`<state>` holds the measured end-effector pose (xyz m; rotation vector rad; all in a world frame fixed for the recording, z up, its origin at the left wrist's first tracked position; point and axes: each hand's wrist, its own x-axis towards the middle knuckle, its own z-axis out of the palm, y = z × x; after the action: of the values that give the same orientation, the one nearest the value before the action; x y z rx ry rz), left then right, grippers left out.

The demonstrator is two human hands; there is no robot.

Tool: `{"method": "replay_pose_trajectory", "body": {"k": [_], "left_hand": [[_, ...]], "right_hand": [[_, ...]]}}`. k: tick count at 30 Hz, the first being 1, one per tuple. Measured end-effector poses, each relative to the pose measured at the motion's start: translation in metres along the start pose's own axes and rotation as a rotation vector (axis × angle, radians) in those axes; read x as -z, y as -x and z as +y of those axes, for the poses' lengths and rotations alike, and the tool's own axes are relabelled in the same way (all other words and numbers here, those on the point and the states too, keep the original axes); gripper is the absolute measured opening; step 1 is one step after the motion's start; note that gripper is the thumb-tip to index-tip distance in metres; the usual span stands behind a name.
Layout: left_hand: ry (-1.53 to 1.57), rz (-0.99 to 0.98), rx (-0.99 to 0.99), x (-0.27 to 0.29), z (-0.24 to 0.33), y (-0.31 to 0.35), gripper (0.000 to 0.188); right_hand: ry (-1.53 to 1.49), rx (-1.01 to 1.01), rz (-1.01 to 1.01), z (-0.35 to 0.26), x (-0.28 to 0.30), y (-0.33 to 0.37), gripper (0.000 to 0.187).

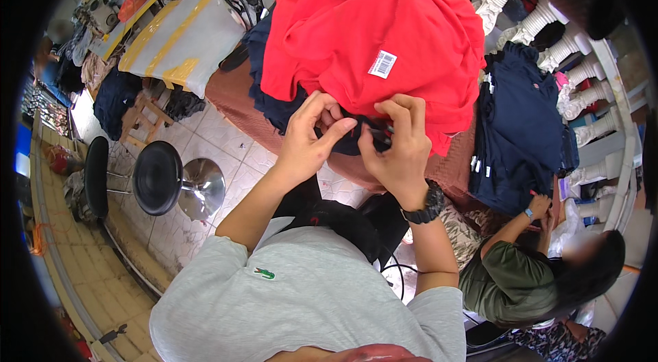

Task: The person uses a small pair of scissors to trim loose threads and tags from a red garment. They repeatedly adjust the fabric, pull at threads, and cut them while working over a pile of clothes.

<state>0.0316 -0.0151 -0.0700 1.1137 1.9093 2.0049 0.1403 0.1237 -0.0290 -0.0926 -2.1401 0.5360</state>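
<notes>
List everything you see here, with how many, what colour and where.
Red cloth: one heap, red, top centre.
Label: one, white, on the red cloth.
Dark cloth: count unclear, navy to black, under the red cloth.
Table: one, brown-covered, beneath the heap.
Garment stack: one, navy, right.
Balusters: several, white, top and right.
Stool: one, black and chrome, left.
Taped board: one, grey with yellow strips, upper left.
Co-worker in green: one, lower right.
Edge items: several, mixed colours, too blurred to name.
Shirt: one, grey, lower centre.
Watch: one, black, right wrist.
Left grip: one, bare, at dark cloth.
Right grip: one, bare, at dark cloth.
</notes>
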Motion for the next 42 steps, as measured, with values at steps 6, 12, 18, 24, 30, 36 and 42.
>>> {"method": "replay_pose_trajectory", "body": {"k": [6,12,18,24,30,36,42], "left_hand": [[0.273,-0.084,0.010,-0.019,0.032,-0.025,0.009],[-0.082,-0.102,-0.365,-0.012,0.072,-0.076,0.006],[-0.346,-0.103,-0.715,-0.029,0.101,-0.112,0.006],[-0.321,-0.155,-0.745,-0.056,0.081,-0.152,0.006],[-0.133,-0.282,-0.524,-0.055,0.081,-0.157,0.008],[-0.211,-0.273,-0.602,-0.057,0.081,-0.162,0.006],[-0.251,-0.261,-0.654,-0.059,0.081,-0.163,0.006]], "right_hand": [[-0.122,0.086,0.007,0.009,0.014,-0.019,0.036],[-0.305,-0.168,-0.067,0.013,0.063,-0.071,0.014],[-0.469,-0.369,-0.019,0.044,0.078,-0.100,0.026],[-0.417,-0.450,-0.069,0.074,0.078,-0.103,0.029],[0.082,-0.116,-0.015,0.036,0.107,-0.116,0.023],[0.400,0.168,-0.184,0.032,0.110,-0.125,0.017],[0.475,0.254,-0.262,0.033,0.111,-0.134,0.014]]}}
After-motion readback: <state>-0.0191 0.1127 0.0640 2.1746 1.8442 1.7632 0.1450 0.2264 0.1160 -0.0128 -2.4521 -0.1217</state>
